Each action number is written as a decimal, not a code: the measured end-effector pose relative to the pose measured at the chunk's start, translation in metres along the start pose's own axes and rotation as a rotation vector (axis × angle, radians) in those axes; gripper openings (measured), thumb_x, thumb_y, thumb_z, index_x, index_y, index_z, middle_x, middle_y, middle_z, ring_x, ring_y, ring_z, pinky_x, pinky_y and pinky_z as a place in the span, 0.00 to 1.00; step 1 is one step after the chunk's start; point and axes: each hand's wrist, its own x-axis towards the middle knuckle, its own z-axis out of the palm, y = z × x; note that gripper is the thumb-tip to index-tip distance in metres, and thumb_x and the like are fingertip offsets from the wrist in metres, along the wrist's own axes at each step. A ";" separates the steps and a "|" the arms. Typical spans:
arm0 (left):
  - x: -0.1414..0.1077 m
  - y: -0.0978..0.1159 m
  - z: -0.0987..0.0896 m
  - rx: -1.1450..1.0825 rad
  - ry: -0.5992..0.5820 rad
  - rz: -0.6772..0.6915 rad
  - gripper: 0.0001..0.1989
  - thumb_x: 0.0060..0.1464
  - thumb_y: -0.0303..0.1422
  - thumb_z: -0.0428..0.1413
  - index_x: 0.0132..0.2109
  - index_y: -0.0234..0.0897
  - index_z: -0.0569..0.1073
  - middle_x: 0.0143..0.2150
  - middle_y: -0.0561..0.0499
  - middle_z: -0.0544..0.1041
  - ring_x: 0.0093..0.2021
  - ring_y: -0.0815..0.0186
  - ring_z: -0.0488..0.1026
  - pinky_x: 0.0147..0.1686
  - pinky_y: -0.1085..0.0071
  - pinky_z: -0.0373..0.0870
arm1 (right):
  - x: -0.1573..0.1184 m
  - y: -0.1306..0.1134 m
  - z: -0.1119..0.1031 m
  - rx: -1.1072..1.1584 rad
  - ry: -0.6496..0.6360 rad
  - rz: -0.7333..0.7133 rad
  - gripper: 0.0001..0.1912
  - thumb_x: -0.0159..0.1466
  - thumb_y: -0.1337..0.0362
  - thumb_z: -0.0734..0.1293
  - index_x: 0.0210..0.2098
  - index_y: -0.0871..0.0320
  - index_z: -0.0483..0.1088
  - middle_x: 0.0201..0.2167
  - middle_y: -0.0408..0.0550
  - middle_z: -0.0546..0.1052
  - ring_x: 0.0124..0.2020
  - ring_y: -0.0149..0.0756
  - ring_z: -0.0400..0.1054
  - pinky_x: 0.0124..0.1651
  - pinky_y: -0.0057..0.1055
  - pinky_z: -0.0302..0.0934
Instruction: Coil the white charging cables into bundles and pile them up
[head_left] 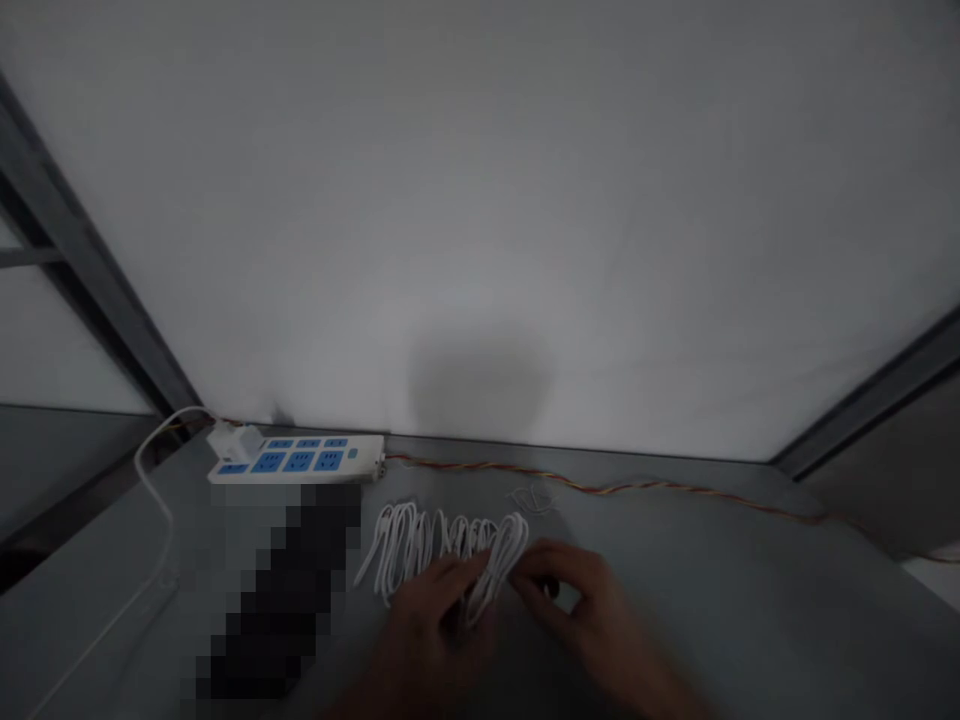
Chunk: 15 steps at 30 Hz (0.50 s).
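Held item: one coiled white cable (499,563), raised just over the tabletop (750,610) in front of you. Your left hand (433,618) has its fingers closed around the lower part of that coil. Your right hand (589,592) is at the coil's right edge, thumb and index finger curved toward each other; whether their tips meet or pinch anything, you cannot tell.

Just beyond your left hand: a row of white cable coils (405,532), lying side by side, number unclear.

Beyond your right hand: a small loose cluster of thin white strands (534,499).

Far left: one white power strip (373,457) with blue sockets, a white plug (241,444) at its left end, a white cord (151,488) trailing your way.

Along the back: one twisted red-and-yellow wire (600,491), running right from the strip.
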 end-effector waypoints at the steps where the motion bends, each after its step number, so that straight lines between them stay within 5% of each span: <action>1: 0.000 0.000 0.000 0.000 0.004 -0.001 0.20 0.50 0.25 0.54 0.51 0.39 0.75 0.36 0.50 0.81 0.30 0.65 0.77 0.34 0.71 0.75 | 0.001 -0.001 0.000 -0.003 -0.009 0.009 0.09 0.62 0.68 0.66 0.33 0.53 0.79 0.28 0.45 0.79 0.28 0.34 0.70 0.31 0.28 0.61; 9: -0.002 0.001 0.003 -0.054 -0.038 -0.033 0.20 0.50 0.25 0.55 0.51 0.38 0.76 0.42 0.48 0.82 0.41 0.60 0.79 0.41 0.69 0.75 | 0.000 0.002 0.005 -0.104 -0.037 -0.010 0.12 0.60 0.73 0.65 0.33 0.53 0.79 0.30 0.43 0.80 0.28 0.33 0.71 0.32 0.27 0.62; 15: 0.002 0.006 0.000 -0.003 -0.098 -0.119 0.12 0.51 0.27 0.54 0.41 0.37 0.80 0.31 0.51 0.82 0.28 0.63 0.78 0.32 0.71 0.74 | -0.001 0.008 0.008 -0.469 0.010 -0.192 0.10 0.59 0.72 0.67 0.35 0.51 0.78 0.30 0.45 0.81 0.27 0.36 0.71 0.34 0.32 0.58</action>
